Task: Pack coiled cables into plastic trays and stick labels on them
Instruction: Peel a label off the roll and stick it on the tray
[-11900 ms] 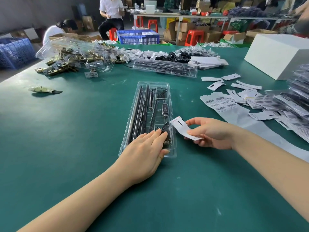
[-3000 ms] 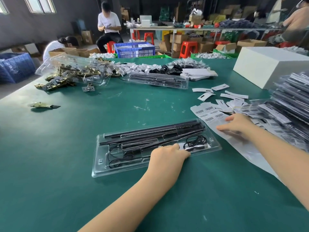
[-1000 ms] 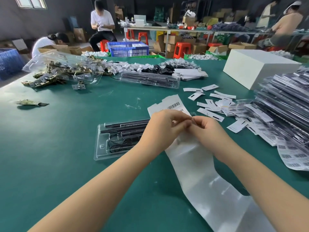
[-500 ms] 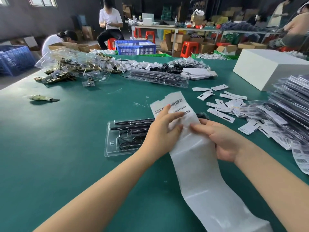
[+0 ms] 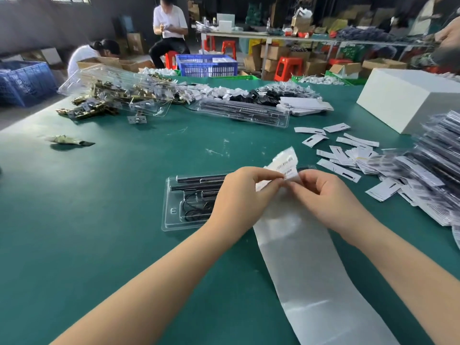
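Note:
A clear plastic tray [image 5: 174, 210] lies across the green table in front of me, with black rods and a coiled black cable inside; its right part is hidden behind my hands. Above it, my left hand [image 5: 242, 197] pinches the barcode end of a white label strip [image 5: 285, 164]. My right hand [image 5: 326, 197] pinches the same spot from the right, fingers curled. The strip's long shiny backing [image 5: 306, 265] runs from my hands down toward the near edge of the table.
Loose white labels [image 5: 338, 155] are scattered at the right, beside a stack of packed trays [image 5: 433, 175]. A white box [image 5: 408, 100] stands at the far right. Another packed tray [image 5: 244, 113], a heap of cables and a clear tray over brass hardware [image 5: 117, 95] lie farther back.
Over the last second both hands kept hold of the label strip above the tray. The flat top end is now bent and curled between my fingertips, which have closed in on one spot.

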`<act>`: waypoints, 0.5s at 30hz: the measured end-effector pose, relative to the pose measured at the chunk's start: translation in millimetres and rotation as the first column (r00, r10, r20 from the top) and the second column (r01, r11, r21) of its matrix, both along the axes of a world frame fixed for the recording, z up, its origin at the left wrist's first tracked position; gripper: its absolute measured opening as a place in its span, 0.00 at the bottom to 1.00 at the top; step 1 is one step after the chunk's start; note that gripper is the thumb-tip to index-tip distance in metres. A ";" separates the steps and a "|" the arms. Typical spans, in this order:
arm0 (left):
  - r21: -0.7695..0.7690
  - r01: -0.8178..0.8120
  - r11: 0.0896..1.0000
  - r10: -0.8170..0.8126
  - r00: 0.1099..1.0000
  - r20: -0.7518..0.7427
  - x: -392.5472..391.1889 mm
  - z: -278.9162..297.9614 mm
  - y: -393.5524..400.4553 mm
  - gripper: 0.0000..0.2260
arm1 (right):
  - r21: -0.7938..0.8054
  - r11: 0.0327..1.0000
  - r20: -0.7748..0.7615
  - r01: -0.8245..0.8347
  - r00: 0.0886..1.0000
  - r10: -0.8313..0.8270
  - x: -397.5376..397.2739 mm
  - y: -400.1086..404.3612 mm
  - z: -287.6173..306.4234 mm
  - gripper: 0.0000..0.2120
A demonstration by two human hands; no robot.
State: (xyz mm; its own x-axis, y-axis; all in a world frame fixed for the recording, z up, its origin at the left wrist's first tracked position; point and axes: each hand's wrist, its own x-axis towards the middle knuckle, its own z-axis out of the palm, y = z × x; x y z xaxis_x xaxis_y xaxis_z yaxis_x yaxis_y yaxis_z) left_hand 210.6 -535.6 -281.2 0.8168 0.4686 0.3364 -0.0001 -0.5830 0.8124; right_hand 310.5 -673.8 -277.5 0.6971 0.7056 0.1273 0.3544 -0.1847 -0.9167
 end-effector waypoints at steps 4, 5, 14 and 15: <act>-0.017 0.074 0.997 -0.074 0.997 0.030 -3.2 6.9 -6.9 0.09 | -0.038 0.998 0.210 -0.052 0.976 0.059 -5.0 -1.3 5.3 0.09; 0.015 0.077 0.997 -0.077 0.996 0.038 -4.0 7.7 -5.8 0.09 | -0.064 0.996 0.262 -0.065 0.962 0.079 -6.9 -2.5 6.5 0.12; 0.274 0.188 0.943 -0.177 0.982 -0.064 -1.2 9.6 3.2 0.08 | -0.149 0.988 0.397 0.034 0.917 0.028 -11.3 -10.6 3.1 0.05; 0.221 0.206 0.953 -0.198 0.979 -0.058 -0.4 8.9 4.1 0.07 | -0.132 0.991 0.365 0.035 0.931 0.015 -10.6 -11.7 2.2 0.03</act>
State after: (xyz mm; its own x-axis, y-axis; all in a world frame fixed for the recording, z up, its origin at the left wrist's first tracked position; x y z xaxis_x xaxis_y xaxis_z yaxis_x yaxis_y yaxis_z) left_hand 210.2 -531.5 -272.3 0.8996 0.2083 0.3838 -0.1108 -0.7413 0.6620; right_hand 299.9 -685.5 -275.3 0.6275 0.7269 0.2790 0.6567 -0.3017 -0.6912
